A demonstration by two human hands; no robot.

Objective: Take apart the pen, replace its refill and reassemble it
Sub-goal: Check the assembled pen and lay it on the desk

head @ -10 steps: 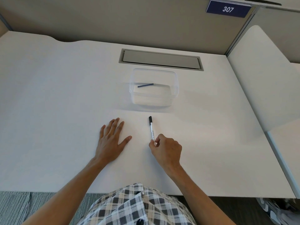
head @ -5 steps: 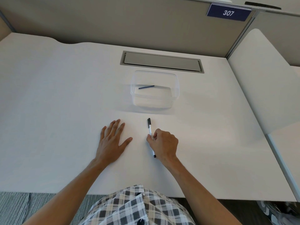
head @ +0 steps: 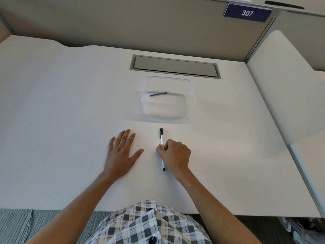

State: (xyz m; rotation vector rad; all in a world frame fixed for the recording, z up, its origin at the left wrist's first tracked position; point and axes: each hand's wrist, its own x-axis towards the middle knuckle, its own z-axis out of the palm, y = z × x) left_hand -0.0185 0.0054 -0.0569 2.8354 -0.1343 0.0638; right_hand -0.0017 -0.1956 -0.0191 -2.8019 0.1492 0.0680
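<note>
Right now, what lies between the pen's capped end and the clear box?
Nothing: in the head view only bare white desk separates the pen from the clear box.

The counter (head: pixel 52 103) fills most of the frame, with a partition wall (head: pixel 123 23) across the top. A cable hatch (head: pixel 175 66) is set into the counter just above centre, and a container (head: pixel 188 92) stands on the counter directly below it, with a refill (head: pixel 158 94) lying in its left part. Below the container, near the middle of the frame, the pen (head: pixel 161 143) lies on the counter, running up and down the frame. The right hand (head: pixel 175 154) sits at its middle, on its right side. The left hand (head: pixel 121 152) rests flat on the counter, left of the pen and apart from it. A number sign (head: pixel 247 12) hangs at the upper right.
</note>
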